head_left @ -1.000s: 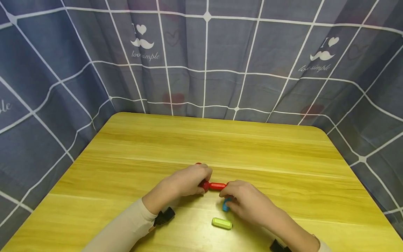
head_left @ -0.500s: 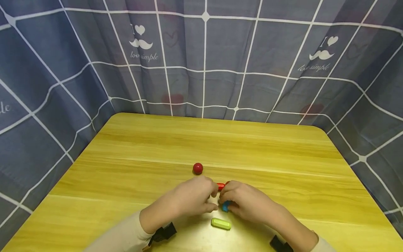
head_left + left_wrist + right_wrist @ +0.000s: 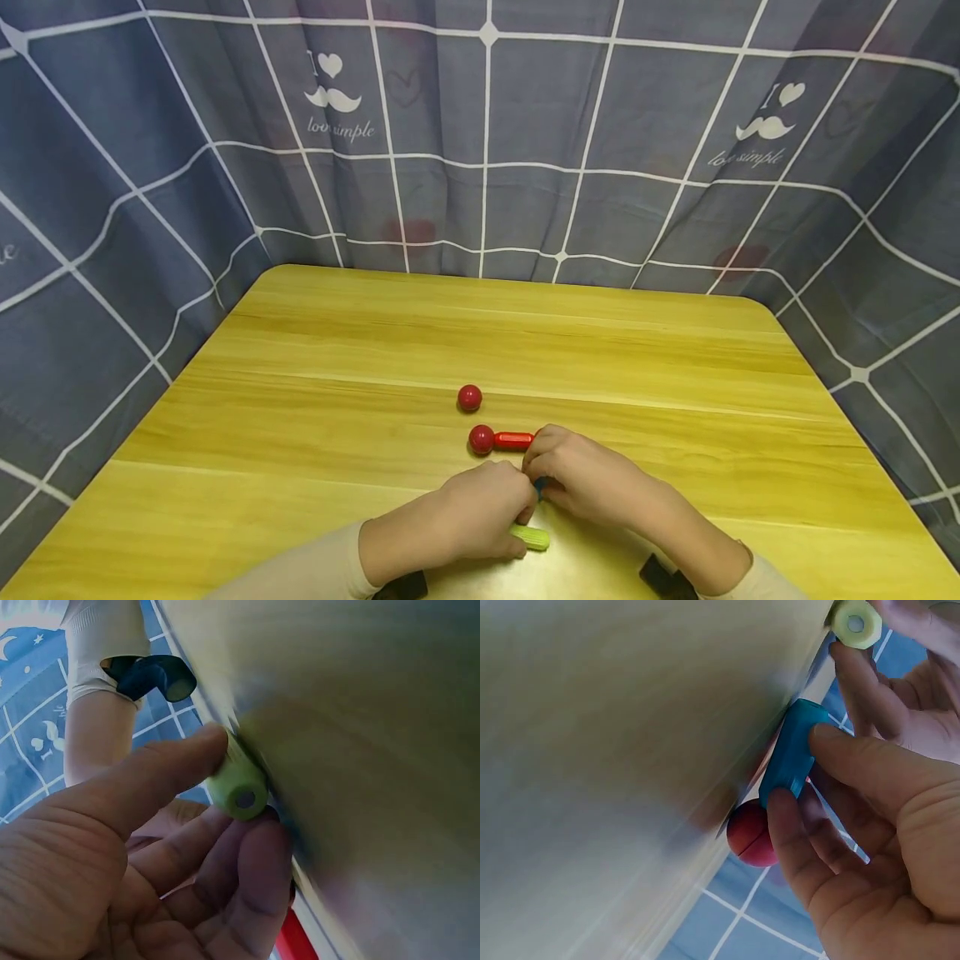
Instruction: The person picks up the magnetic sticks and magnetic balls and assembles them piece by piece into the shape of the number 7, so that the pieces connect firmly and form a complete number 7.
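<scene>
In the head view my left hand (image 3: 480, 512) pinches a yellow-green magnetic building rod (image 3: 533, 537) between thumb and fingers, low over the table. The left wrist view shows a round grey insert in the end of that green rod (image 3: 238, 784). Close beside it, my right hand (image 3: 592, 479) grips a blue magnetic rod (image 3: 791, 750) by thumb and fingertips. A red ball (image 3: 751, 838) shows at the blue rod's lower end in the right wrist view. Beyond the hands, a red rod (image 3: 513, 441) lies with a red ball (image 3: 482, 439) at its left end; my right fingers cover its right end.
A second red ball (image 3: 469, 397) sits alone farther back on the wood-grain table (image 3: 337, 358). A dark checked curtain (image 3: 435, 125) surrounds the table's back and sides. Black straps with camera mounts are on both wrists.
My left hand has let go of the red ball at the red rod's end, come back toward the body and taken hold of the green rod. The right hand stays with the blue rod.
</scene>
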`<action>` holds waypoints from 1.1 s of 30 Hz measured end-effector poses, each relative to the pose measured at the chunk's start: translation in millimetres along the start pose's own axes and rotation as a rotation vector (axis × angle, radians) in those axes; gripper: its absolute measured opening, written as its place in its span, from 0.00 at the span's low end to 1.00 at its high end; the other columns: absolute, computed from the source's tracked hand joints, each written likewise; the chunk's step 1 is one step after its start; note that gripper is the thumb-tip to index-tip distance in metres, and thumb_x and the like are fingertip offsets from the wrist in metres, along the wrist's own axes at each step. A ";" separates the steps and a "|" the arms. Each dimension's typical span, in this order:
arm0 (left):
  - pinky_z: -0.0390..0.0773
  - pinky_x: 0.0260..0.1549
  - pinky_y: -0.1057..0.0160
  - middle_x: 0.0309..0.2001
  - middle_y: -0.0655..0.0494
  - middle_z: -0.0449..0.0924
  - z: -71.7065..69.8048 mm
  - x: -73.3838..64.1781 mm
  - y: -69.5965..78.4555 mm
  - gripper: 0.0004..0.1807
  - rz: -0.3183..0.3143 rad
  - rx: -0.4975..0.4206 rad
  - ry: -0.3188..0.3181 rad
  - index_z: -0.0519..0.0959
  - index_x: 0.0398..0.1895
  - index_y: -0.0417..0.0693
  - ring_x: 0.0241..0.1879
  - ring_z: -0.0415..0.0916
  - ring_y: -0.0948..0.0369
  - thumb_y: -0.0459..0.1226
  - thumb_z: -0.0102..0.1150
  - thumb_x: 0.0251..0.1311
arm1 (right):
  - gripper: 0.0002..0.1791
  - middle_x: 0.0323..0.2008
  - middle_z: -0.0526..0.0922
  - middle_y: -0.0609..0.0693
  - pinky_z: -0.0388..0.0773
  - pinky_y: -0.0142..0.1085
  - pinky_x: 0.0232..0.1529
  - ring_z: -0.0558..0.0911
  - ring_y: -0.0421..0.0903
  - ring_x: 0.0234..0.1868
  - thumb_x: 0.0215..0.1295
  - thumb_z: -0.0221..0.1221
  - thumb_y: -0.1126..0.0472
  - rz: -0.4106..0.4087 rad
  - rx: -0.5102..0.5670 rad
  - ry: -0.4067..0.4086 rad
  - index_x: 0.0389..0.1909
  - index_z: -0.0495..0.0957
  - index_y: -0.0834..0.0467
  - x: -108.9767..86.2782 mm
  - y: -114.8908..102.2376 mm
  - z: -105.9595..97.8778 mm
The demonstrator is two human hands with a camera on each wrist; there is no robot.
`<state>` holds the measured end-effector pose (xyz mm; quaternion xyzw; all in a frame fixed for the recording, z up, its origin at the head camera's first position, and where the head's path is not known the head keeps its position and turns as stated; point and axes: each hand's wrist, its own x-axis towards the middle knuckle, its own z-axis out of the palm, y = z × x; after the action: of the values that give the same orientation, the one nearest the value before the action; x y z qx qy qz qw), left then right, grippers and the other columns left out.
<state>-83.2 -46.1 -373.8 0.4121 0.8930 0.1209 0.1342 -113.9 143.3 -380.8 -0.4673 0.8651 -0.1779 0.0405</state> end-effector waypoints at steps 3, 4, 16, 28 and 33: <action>0.56 0.12 0.75 0.11 0.69 0.56 0.5 0.7 -0.8 0.21 -0.012 0.012 0.006 0.70 0.12 0.55 0.15 0.54 0.72 0.41 0.75 0.47 | 0.07 0.38 0.80 0.35 0.74 0.27 0.47 0.75 0.35 0.46 0.56 0.69 0.65 -0.003 -0.005 -0.010 0.34 0.85 0.50 1.1 -0.5 0.0; 0.54 0.10 0.75 0.10 0.69 0.53 0.3 0.7 -1.1 0.21 -0.021 0.006 0.004 0.68 0.10 0.55 0.13 0.51 0.72 0.40 0.74 0.47 | 0.07 0.37 0.80 0.35 0.73 0.27 0.47 0.75 0.35 0.45 0.56 0.69 0.65 -0.003 -0.007 -0.015 0.33 0.85 0.50 1.6 -0.8 0.1; 0.55 0.07 0.72 0.10 0.66 0.59 -2.0 -1.2 -1.4 0.18 -0.154 -0.045 0.018 0.67 0.11 0.54 0.09 0.54 0.71 0.40 0.69 0.43 | 0.05 0.33 0.77 0.36 0.72 0.25 0.43 0.71 0.35 0.40 0.58 0.68 0.62 -0.018 -0.094 -0.047 0.32 0.81 0.50 3.5 -1.4 2.4; 0.51 0.05 0.74 0.11 0.65 0.57 0.2 -2.0 -1.7 0.17 -0.192 -0.134 0.047 0.66 0.10 0.52 0.08 0.50 0.72 0.37 0.65 0.45 | 0.06 0.36 0.76 0.36 0.72 0.26 0.45 0.71 0.36 0.41 0.59 0.68 0.62 -0.032 -0.115 -0.040 0.34 0.80 0.50 3.3 -1.2 3.3; 0.52 0.06 0.73 0.11 0.65 0.56 0.5 -0.3 -1.9 0.18 -0.203 -0.158 0.033 0.67 0.12 0.51 0.10 0.52 0.71 0.40 0.65 0.51 | 0.07 0.37 0.77 0.36 0.72 0.27 0.46 0.72 0.36 0.43 0.59 0.68 0.63 -0.027 -0.117 -0.042 0.35 0.80 0.51 2.1 -1.4 3.3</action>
<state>-84.1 -47.6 -374.8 0.3056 0.9200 0.1837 0.1629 -113.2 140.0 -383.1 -0.4839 0.8667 -0.1176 0.0291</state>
